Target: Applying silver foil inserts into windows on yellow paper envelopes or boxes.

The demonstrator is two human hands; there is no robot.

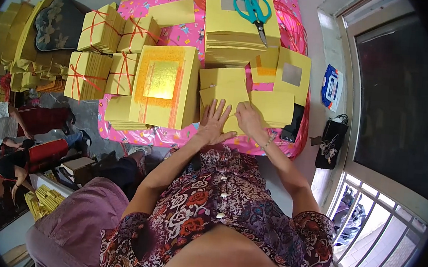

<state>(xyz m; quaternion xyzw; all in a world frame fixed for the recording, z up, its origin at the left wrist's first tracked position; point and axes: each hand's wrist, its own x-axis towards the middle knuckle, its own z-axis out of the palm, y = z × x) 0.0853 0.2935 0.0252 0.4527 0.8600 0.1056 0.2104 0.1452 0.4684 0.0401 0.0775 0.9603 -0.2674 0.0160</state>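
My left hand (215, 123) lies flat with its fingers spread on a yellow paper sheet (226, 93) near the front edge of the table. Close to its right, my right hand (249, 119) is curled closed against the same papers; whatever its fingers hold, if anything, is hidden. More yellow sheets (274, 108) lie beside my right hand. Left of my hands stands a thick stack of yellow paper (187, 90), topped by a gold foil square (161, 79) in an orange printed frame. Teal-handled scissors (257, 15) rest on a tall yellow stack behind.
Yellow bundles (87, 75) tied with red string fill the table's left side, on a pink patterned cover (162, 138). A dark phone-like object (292, 125) lies at the right edge. Red strands (287, 20) hang there. A wipes pack (332, 88) sits on the ledge. People work at left.
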